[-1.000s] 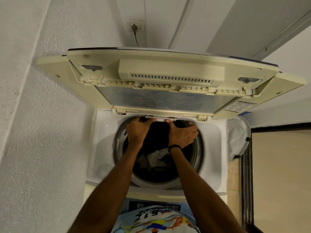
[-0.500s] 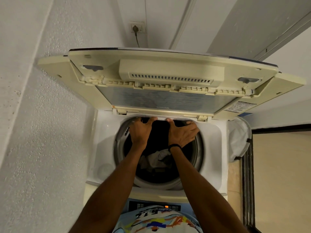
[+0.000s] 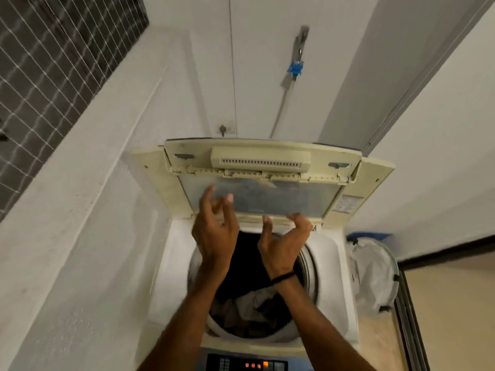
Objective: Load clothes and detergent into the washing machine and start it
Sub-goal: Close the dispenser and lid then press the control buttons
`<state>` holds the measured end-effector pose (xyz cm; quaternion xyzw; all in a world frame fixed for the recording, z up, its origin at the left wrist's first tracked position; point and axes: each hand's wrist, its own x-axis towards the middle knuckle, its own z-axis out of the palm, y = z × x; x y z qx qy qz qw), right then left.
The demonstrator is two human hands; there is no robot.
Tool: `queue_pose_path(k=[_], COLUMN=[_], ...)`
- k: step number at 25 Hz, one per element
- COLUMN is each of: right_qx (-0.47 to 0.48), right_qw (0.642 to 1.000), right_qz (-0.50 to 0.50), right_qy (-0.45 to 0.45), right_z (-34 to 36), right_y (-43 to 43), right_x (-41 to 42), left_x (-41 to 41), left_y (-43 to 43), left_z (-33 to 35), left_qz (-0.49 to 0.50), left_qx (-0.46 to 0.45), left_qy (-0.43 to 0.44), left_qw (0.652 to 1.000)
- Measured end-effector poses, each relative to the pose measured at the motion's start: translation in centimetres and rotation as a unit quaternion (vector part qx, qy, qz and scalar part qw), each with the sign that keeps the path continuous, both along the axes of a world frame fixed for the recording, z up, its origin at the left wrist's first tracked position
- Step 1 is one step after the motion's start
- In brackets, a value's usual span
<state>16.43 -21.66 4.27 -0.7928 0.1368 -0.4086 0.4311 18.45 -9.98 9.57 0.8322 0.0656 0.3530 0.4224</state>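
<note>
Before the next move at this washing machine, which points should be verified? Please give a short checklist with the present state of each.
1. Clothes in the drum: ok.
2. Nothing draped over the drum's visible rim: ok.
3. Detergent added: cannot tell.
4. Control panel lit: ok.
5. Lid shut: not ok, it stands folded open.
6. Grip on the lid: cannot tell; left hand is open before it, right hand curls at its lower edge.

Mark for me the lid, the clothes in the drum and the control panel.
lid (image 3: 261, 159): head view, pale vent housing.
clothes (image 3: 251, 301): head view, pale garment in drum.
control panel (image 3: 230, 364): head view, dark button field.
</note>
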Motion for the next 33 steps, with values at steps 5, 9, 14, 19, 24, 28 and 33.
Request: queue_pose_path(k=[5, 9, 14, 19, 24, 28, 33], right_qx=[-0.163, -0.358, -0.387, -0.391, -0.36, -0.357, -0.344], right_qw=[0.983, 0.904, 0.884, 0.883, 0.861, 0.826, 0.808], right_qz=[-0.008, 0.082, 0.146, 0.157, 0.216, 0.236, 0.209], right_qy=[-0.078, 0.219, 0.216, 0.206, 0.286, 0.368, 0.431], right_z=[15.4, 17.3, 16.3, 13.3, 5.8, -0.2, -5.7], right_y=[-2.8, -4.3, -5.3, -4.1, -3.3, -2.1, -0.6], right_x=[5.7, 8.6, 4.5, -5.4, -15.0, -19.8, -22.4], left_x=[6.2, 9.3, 4.8, -4.7, -14.2, -19.2, -21.1], left_y=[1.5, 2.3, 3.4, 5.9, 8.4, 8.7, 8.5], left_z=[13.2, 12.4, 11.6, 8.9, 1.4, -4.2, -9.6], left_qz=[-0.051, -0.139, -0.157, -0.193, -0.227, -0.251, -0.264], left_qx=[0.196, 0.364, 0.364, 0.342, 0.316, 0.335, 0.353], left_qy=[-0.029, 0.261, 0.241, 0.254, 0.242, 0.3, 0.367], left_qw=[0.979, 0.883, 0.886, 0.884, 0.889, 0.857, 0.819])
